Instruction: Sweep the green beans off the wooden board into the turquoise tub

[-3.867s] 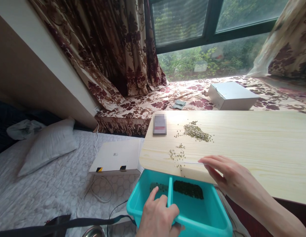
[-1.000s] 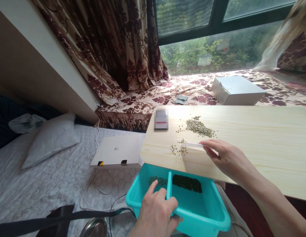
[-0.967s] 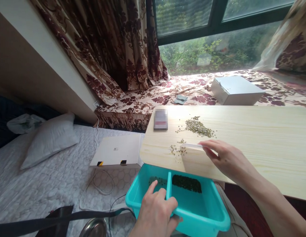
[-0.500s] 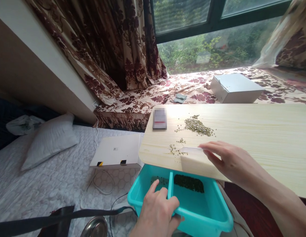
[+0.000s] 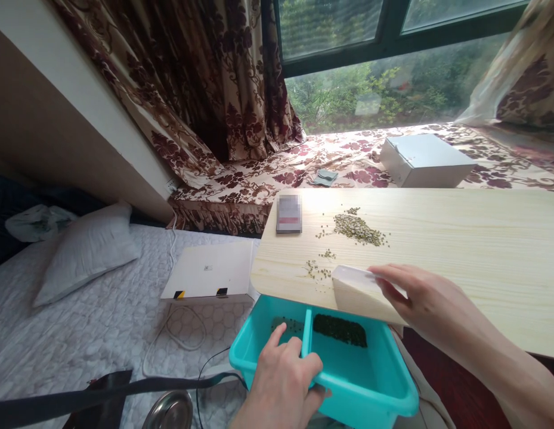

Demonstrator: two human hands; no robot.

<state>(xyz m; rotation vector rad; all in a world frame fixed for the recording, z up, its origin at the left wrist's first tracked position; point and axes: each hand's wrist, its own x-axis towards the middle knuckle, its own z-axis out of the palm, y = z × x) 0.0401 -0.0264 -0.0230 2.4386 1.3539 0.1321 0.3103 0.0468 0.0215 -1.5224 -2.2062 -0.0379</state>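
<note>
My right hand [image 5: 413, 292] pinches a pale, thin flat scraper-like piece [image 5: 355, 275], which stands on edge near the front of the wooden table [image 5: 460, 238]. To the left of it lie scattered small green beans [image 5: 319, 271], and a larger pile of beans [image 5: 359, 230] sits farther back. My left hand [image 5: 285, 375] grips the front rim of a teal two-part bin [image 5: 366, 390] below the table edge, fingers around its divider end. The bin's left compartment holds a few beans [image 5: 288, 323]; dark green beans [image 5: 342, 330] cover the back of the right one.
A small grey box [image 5: 289, 214] lies at the table's left end. A white box [image 5: 209, 271] and cable rest on the quilted bed [image 5: 146, 256]. A metal bowl [image 5: 169, 411] and dark strap [image 5: 124, 390] are at lower left. Another white box [image 5: 426, 159] stands by the window.
My right hand has moved a little right and toward me with the scraper-like piece, now just clear of the scattered beans. My left hand stays on the bin.
</note>
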